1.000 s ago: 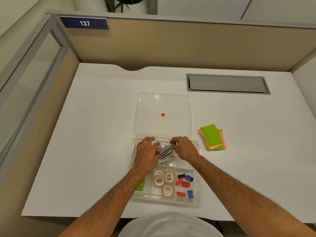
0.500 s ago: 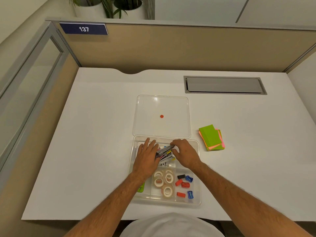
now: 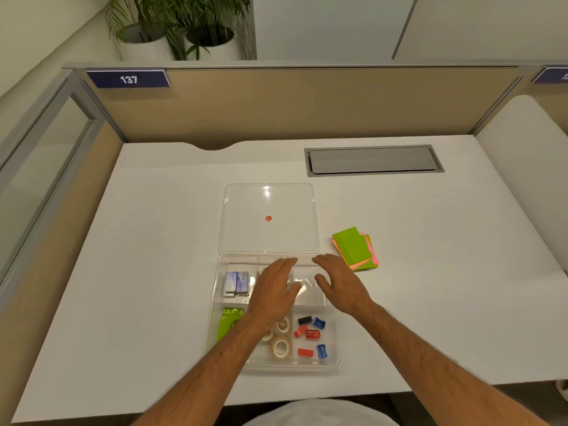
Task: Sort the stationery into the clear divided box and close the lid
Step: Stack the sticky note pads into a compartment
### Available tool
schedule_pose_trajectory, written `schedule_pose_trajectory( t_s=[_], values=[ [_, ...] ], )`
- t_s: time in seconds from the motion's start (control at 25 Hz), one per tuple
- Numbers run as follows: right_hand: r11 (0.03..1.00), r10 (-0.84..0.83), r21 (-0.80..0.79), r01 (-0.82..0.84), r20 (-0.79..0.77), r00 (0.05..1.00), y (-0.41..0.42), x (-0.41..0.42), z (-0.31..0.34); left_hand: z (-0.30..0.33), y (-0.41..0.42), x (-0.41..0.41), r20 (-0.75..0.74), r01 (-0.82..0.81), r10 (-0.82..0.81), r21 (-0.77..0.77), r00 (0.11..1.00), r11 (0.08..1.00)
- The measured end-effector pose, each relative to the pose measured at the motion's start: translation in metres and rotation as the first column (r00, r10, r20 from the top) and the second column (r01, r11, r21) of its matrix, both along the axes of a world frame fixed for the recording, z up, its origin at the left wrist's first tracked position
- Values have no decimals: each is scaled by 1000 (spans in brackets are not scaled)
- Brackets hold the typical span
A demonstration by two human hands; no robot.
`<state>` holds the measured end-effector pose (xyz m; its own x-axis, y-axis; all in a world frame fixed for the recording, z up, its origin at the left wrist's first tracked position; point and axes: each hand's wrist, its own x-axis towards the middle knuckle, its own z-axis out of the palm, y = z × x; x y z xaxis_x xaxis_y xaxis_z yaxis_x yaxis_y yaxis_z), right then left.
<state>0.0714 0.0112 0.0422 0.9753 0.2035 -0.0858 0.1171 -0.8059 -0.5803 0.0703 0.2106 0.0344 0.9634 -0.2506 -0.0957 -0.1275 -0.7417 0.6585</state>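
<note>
Head view. I see the clear divided plastic box (image 3: 333, 362) at 6 o'clock on the white desk (image 3: 153, 241), its clear hinged lid (image 3: 267, 204) lying flat and open at the box's 12 o'clock edge, a small red dot at its centre.

My left hand (image 3: 273, 290) is over the middle of the box, fingers straight and close together, holding nothing. My right hand (image 3: 338, 282) is over the far-right compartment, fingers relaxed and spread, holding nothing. I cannot tell whether either hand touches the box.

Box contents:
- Far-left compartment: small silvery staple boxes (image 3: 236, 282).
- Near-left compartment: a lime-green plastic stapler (image 3: 227, 322), partly behind my left forearm.
- Near-middle compartment: white tape rolls (image 3: 281, 347).
- Near-right compartment: red, blue and black plastic sharpeners (image 3: 312, 333).

A stack of green, pink and orange sticky notes (image 3: 353, 249) lies on the desk at the box's 2 o'clock, just beside my right hand, outside the box.

A grey metal cable hatch (image 3: 373, 159) sits at 1 o'clock.
</note>
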Motion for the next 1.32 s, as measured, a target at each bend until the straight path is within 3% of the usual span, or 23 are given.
schedule_pose_trajectory(
  t_s=[0.2, 0.68, 0.92, 1.32],
  values=[
    [999, -17, -34, 17, -4, 1000, -47, -13, 1, 9, -47, -5, 19, 31, -30, -31, 999, 999],
    [990, 136, -41, -134, 69, 988, -155, -2, 18, 28, -152, -15, -4, -140, 140, -60, 990, 988],
    [993, 114, -20, -113, 21, 993, -177, -9, 5, 27, -171, -29, -58, -131, 128, -48, 990, 990],
    [997, 52, -52, -54, -22, 998, -191, 27, -8, 19, -181, 26, -124, -129, 121, -58, 985, 990]
  ],
)
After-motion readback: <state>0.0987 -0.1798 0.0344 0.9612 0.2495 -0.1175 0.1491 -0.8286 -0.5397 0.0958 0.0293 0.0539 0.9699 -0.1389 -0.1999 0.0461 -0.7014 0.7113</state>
